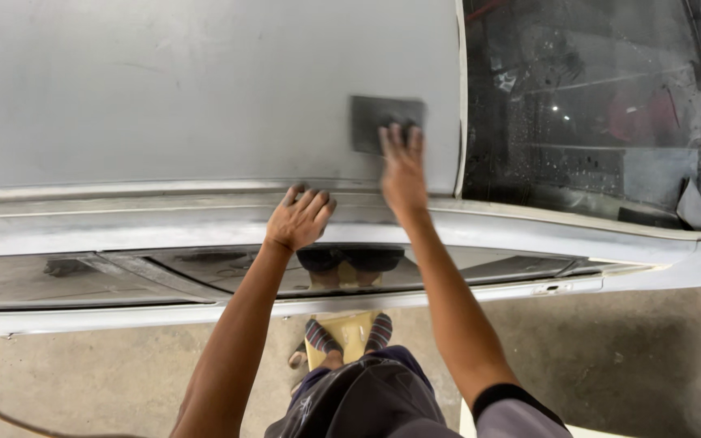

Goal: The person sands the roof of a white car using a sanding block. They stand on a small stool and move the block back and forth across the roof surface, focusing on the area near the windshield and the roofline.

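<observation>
The right hand (403, 170) lies flat, fingers extended, pressing a dark grey sanding pad (383, 122) against the dull grey car roof (164, 81), near the windshield (586, 105). The left hand (300, 217), fingers curled, braces on the roof's edge.

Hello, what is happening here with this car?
A person leans over a grey car roof. The right hand presses a dark sanding pad flat on the roof, near the windscreen. The left hand rests on the roof edge, holding nothing. The paint looks dull and matte.
</observation>
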